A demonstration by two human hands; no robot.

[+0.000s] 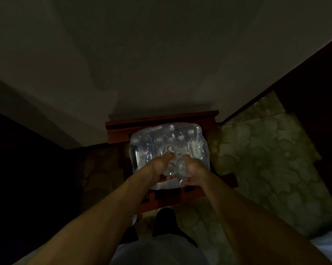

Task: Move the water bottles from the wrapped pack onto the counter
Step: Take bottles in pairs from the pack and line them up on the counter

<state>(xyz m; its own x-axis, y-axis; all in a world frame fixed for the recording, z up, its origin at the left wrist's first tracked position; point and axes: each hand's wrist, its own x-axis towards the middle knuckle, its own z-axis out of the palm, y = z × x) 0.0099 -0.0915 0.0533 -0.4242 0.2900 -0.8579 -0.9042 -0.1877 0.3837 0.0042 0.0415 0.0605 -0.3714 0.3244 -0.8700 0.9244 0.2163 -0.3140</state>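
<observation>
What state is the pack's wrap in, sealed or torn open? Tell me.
Cannot tell. The plastic wrap looks stretched over the bottles, but both hands, left hand and right hand, cover its near part in dim light.

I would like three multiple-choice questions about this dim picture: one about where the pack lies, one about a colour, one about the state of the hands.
1. Where does the wrapped pack lie?
A. on the floor
B. on a wooden chair
C. on a bed

2. What colour is the chair's wood?
A. reddish brown
B. white
C. green

3. What do the two hands do?
A. both hang idle
B. only one touches the pack
C. both grip the plastic wrap

Answers:
1 B: the chair's back rail and seat edge show around the pack.
2 A: the lit rail looks reddish brown.
3 C: the left hand and right hand curl into the wrap at the pack's near side.
</observation>
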